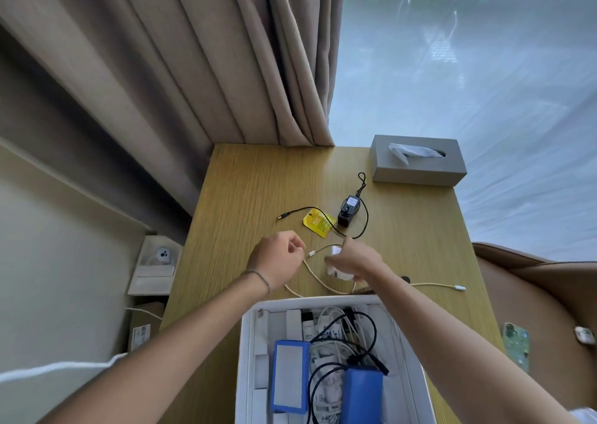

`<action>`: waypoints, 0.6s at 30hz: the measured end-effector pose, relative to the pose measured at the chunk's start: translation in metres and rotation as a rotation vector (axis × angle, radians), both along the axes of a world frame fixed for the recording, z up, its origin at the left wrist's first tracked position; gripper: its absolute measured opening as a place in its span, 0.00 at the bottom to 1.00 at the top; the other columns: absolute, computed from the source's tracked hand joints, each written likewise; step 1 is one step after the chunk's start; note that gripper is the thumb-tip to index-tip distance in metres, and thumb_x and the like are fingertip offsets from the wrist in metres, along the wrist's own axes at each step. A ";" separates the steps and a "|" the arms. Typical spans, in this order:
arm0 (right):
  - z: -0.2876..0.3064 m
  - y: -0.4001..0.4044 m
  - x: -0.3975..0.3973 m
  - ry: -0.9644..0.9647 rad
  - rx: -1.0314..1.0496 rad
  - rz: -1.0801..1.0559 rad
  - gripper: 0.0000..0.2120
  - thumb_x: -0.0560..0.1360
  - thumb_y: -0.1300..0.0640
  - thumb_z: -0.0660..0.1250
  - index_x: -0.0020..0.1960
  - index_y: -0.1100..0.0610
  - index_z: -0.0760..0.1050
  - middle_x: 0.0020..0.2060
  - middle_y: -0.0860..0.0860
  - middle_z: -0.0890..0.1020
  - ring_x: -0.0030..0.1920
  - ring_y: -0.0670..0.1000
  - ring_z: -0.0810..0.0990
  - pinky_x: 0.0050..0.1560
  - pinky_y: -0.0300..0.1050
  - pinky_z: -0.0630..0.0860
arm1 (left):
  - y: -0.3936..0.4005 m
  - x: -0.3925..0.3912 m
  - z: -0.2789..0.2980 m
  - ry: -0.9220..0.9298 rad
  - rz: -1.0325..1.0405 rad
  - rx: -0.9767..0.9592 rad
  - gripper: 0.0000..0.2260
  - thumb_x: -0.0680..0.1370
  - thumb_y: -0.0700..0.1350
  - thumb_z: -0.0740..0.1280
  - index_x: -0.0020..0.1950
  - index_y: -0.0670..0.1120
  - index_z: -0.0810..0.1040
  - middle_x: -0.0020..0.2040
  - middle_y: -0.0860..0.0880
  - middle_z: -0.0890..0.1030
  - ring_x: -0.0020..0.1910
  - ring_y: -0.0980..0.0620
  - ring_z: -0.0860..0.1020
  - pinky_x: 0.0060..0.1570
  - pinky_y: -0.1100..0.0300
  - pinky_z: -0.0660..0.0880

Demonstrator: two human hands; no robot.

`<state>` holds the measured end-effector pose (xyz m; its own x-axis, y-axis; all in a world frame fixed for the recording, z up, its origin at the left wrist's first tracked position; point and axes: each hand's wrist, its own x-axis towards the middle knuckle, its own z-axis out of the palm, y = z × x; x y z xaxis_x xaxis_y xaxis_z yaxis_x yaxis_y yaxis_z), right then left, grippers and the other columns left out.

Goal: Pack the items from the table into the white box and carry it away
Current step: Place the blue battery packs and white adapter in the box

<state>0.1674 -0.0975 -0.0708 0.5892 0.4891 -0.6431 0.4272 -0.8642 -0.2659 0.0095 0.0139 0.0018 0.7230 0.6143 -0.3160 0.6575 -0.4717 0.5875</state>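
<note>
The white box point(247, 343) stands open at the table's near edge, holding two blue packs, white boxes and tangled cables. Just beyond it, my left hand point(277, 260) pinches a cream charging cable point(315, 278) near its plug. My right hand point(355, 258) grips a white charger block point(337, 271) that the cable loops around. The cable's other end point(458, 287) lies to the right on the wood. Farther back sit a black power adapter point(349, 212) with its black cord and a yellow tag point(316, 223).
A grey tissue box point(416, 165) sits at the table's far right corner. Beige curtains hang behind. A brown chair point(542, 281) stands to the right, with a phone point(517, 346) and an earbud case point(584, 334) on it. Cardboard boxes sit on the floor at left.
</note>
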 end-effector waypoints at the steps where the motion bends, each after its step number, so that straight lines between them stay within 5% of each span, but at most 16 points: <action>1: 0.005 -0.002 0.003 0.087 0.080 -0.084 0.26 0.75 0.41 0.66 0.65 0.56 0.68 0.44 0.53 0.81 0.36 0.51 0.82 0.34 0.45 0.82 | 0.006 0.010 -0.008 0.041 0.006 -0.004 0.06 0.77 0.47 0.64 0.45 0.53 0.81 0.40 0.57 0.81 0.35 0.56 0.78 0.31 0.64 0.70; 6: 0.034 -0.021 0.009 0.439 0.468 -0.426 0.15 0.78 0.48 0.63 0.60 0.54 0.72 0.49 0.59 0.82 0.37 0.55 0.80 0.39 0.48 0.80 | 0.025 0.053 -0.051 0.217 0.078 -0.051 0.08 0.77 0.47 0.63 0.52 0.51 0.80 0.50 0.50 0.82 0.49 0.47 0.81 0.48 0.57 0.79; 12: 0.051 -0.045 0.000 0.521 0.618 -0.519 0.10 0.80 0.50 0.62 0.60 0.51 0.71 0.48 0.57 0.82 0.39 0.53 0.81 0.39 0.45 0.79 | 0.035 0.096 -0.082 0.269 0.237 -0.109 0.05 0.76 0.47 0.68 0.50 0.49 0.75 0.49 0.47 0.79 0.47 0.46 0.78 0.47 0.57 0.76; 15: 0.049 -0.054 -0.003 0.537 0.660 -0.567 0.09 0.80 0.50 0.63 0.59 0.50 0.73 0.46 0.55 0.83 0.38 0.51 0.81 0.38 0.44 0.79 | 0.041 0.121 -0.100 0.215 0.403 -0.190 0.21 0.74 0.46 0.73 0.64 0.44 0.73 0.65 0.43 0.76 0.64 0.43 0.74 0.64 0.51 0.73; 18: 0.047 -0.063 -0.005 0.552 0.688 -0.604 0.09 0.79 0.49 0.63 0.58 0.48 0.75 0.44 0.53 0.83 0.38 0.49 0.81 0.40 0.46 0.80 | 0.039 0.143 -0.110 0.222 0.450 -0.153 0.33 0.69 0.53 0.79 0.68 0.45 0.70 0.72 0.40 0.67 0.71 0.40 0.67 0.70 0.46 0.67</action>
<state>0.1628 -0.1607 -0.0235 0.5672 0.5730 -0.5916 -0.3498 -0.4826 -0.8029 0.1523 0.0529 -0.1084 0.3036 0.7834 -0.5423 0.8921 -0.0337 0.4506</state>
